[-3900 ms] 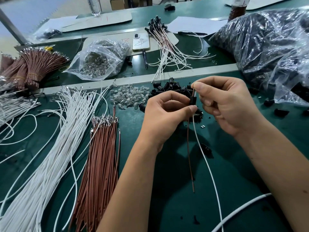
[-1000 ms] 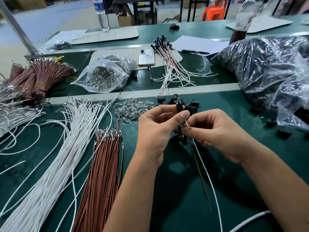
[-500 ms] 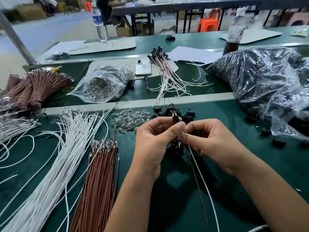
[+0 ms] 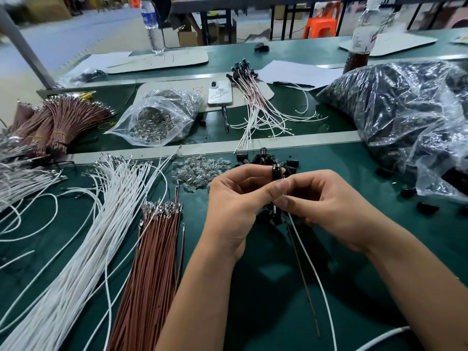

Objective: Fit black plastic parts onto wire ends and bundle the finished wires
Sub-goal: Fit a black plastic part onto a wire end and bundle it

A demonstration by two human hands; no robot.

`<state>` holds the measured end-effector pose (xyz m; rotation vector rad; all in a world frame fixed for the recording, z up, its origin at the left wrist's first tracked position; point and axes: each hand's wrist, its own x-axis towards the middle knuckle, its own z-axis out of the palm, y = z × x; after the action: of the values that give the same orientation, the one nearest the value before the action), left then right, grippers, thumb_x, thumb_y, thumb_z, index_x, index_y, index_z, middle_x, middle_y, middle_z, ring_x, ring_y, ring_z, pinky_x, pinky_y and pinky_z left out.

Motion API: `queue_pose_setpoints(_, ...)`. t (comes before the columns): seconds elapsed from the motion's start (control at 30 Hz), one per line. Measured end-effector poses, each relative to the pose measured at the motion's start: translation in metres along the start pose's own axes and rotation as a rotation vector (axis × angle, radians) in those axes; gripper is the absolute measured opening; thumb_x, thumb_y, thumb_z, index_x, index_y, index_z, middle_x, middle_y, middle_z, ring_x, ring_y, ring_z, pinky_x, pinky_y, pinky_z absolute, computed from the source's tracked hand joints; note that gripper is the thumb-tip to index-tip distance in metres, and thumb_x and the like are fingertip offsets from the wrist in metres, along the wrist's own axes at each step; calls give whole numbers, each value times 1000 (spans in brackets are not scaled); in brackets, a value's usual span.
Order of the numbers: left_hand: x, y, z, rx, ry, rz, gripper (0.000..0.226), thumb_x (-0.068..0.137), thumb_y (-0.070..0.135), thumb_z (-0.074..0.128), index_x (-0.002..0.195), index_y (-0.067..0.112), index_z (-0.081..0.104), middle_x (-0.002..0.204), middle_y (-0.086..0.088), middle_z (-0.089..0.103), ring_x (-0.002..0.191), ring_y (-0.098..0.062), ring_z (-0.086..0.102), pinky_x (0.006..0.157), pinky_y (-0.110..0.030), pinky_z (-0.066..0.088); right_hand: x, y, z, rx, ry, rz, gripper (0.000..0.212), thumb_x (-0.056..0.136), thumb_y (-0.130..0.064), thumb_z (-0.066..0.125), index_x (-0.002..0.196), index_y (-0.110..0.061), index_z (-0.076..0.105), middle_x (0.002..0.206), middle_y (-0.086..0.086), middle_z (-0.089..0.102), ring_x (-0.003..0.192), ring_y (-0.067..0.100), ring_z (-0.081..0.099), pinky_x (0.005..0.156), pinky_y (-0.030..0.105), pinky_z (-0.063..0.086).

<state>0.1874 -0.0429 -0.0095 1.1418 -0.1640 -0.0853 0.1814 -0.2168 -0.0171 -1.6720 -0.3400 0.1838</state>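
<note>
My left hand [image 4: 235,206] pinches the small, stiff black plastic part [image 4: 276,171]; my right hand [image 4: 329,206] pinches the light, floppy wires [image 4: 307,252] just below it, best held near their ends.

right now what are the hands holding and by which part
The left hand pinches the black plastic part by its lower body. The right hand pinches the white wire and brown wire just below that part.
</note>
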Motion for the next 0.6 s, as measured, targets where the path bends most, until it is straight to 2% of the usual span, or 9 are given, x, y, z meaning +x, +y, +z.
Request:
queue_pose_setpoints(0.13,1,-1,-1,13,-17,23,26,63,1,87,86,5,76,83,-16,75,72,-22,70,75,-30,58,0,-1,0,-39,11,9,35,87,-29,78,99,3,72,75,11,55,67,23,37,55,26,30)
queue_pose_setpoints(0.23,2,0,-2,2,-8,25,25,64,0,85,88,3,76,81,-15,75,70,-21,69,73,-28,57,0,-2,1,-31,14,20,40,86,-28,77,99,9,68,74,12,50,67,25,32,53,29,27)
queue_pose_setpoints(0.33,1,2,-1,-3,-15,33,23,65,0,85,85,8,78,81,-12,75,70,-19,70,72,-26,57,0,-1,1,17,0,20,38,87,-26,76,99,8,67,76,11,52,70,23,39,60,37,33)
queue_pose_setpoints(0.47,-1,4,0,-32,-13,44,21,63,5,83,83,10,78,84,-12,76,75,-20,71,74,-27,57,0,-2,5,81,30,-51,26,89,-23,78,96,1,71,77,2,63,71,12,54,61,22,45)
queue_pose_setpoints(0.6,0,5,-1,-25,-14,34,27,64,5,82,90,2,76,88,-15,75,82,-24,71,79,-29,57,0,-1,7,122,86,-90,25,84,-19,77,97,3,72,89,13,71,84,19,64,77,25,54)
